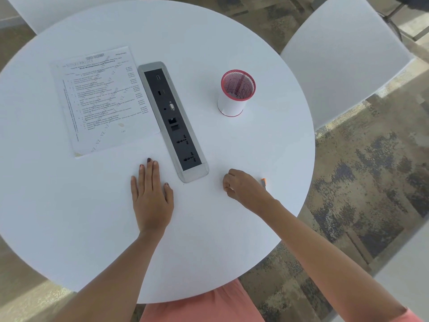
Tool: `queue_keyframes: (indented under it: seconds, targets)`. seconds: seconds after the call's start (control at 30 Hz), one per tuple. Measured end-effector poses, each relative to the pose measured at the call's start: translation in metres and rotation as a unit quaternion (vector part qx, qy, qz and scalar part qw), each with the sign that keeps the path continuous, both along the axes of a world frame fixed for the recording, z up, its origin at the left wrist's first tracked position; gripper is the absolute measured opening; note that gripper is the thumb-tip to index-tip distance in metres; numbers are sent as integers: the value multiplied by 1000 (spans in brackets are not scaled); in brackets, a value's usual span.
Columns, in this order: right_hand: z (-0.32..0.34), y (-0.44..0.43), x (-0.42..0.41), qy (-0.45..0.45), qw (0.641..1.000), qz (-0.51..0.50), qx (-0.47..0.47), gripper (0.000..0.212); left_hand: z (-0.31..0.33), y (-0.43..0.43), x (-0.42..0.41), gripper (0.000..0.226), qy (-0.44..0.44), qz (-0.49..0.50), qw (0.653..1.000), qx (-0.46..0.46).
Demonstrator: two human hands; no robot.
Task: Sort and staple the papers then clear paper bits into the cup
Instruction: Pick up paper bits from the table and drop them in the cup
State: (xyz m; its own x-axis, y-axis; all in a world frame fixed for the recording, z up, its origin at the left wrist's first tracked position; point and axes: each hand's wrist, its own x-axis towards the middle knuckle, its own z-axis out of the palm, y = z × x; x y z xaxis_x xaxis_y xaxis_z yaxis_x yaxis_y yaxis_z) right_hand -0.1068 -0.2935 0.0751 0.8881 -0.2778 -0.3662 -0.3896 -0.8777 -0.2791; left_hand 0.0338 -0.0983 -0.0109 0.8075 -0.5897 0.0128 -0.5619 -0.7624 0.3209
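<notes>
A stack of printed papers (102, 98) lies on the left half of the round white table (69, 205). A red mesh cup (236, 92) with a white paper wrap stands upright on the right half. My left hand (151, 194) rests flat on the table, fingers together, just left of the socket strip's near end. My right hand (243, 187) sits on the table with its fingertips pinched together; whether a paper bit is in them I cannot tell. An orange and grey stapler (264, 182) peeks out from behind my right hand.
A grey and black socket strip (173, 122) is set into the table's middle, running diagonally between the papers and the cup. White chairs (343, 61) stand at the far right and far left. Patterned carpet surrounds the table.
</notes>
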Motion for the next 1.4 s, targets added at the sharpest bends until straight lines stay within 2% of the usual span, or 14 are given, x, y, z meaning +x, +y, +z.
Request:
queue_keyframes:
  seconds: [0.13, 0.2, 0.27, 0.37, 0.43, 0.53, 0.63, 0.7, 0.8, 0.93, 1.07, 1.17, 1.27, 1.4]
  targets:
    - [-13, 5, 6, 15, 998, -18, -65, 8, 0, 0, 0, 59, -2, 0, 1000, 0]
    - [-19, 9, 7, -35, 997, -33, -53, 28, 0, 0, 0, 59, -3, -2, 1000, 0]
    - [-29, 10, 4, -60, 995, -57, -49, 35, 0, 0, 0, 59, -1, -2, 1000, 0]
    - [-21, 12, 4, -111, 967, -226, 40, 22, 1, 0, 0, 59, 0, -1, 1000, 0]
    - [-13, 9, 3, -149, 903, -375, 149, 8, 0, -1, 0, 59, 3, 0, 1000, -3]
    - [-10, 0, 1, -197, 778, -528, 278, 7, 1, 0, 0, 59, 3, -2, 1000, -3]
    - [-5, -8, 2, -238, 657, -584, 413, 11, 0, 0, 0, 59, 4, 0, 1000, -1]
    - [2, -14, 6, -256, 612, -594, 455, 13, 0, 0, 0, 59, 3, 0, 1000, 0]
    - [7, -23, 17, -281, 624, -603, 410, 12, -1, 0, 0, 59, 4, -1, 1000, 1]
    - [19, -49, 44, -325, 693, -585, 266, 16, 0, 0, 0, 59, 4, -2, 1000, 2]
    - [39, -84, 78, -377, 764, -509, 125, 16, 0, 0, 0, 59, 5, -1, 1000, 0]
    - [52, -105, 101, -412, 787, -455, 63, 18, 0, 0, 0, 59, 3, -1, 1000, -3]
    - [57, -123, 117, -410, 810, -420, 10, 27, 0, 0, 0, 59, 6, -1, 1000, -2]
    - [57, -138, 129, -371, 861, -347, -33, 44, 0, 0, -1, 59, 5, -1, 1000, -2]
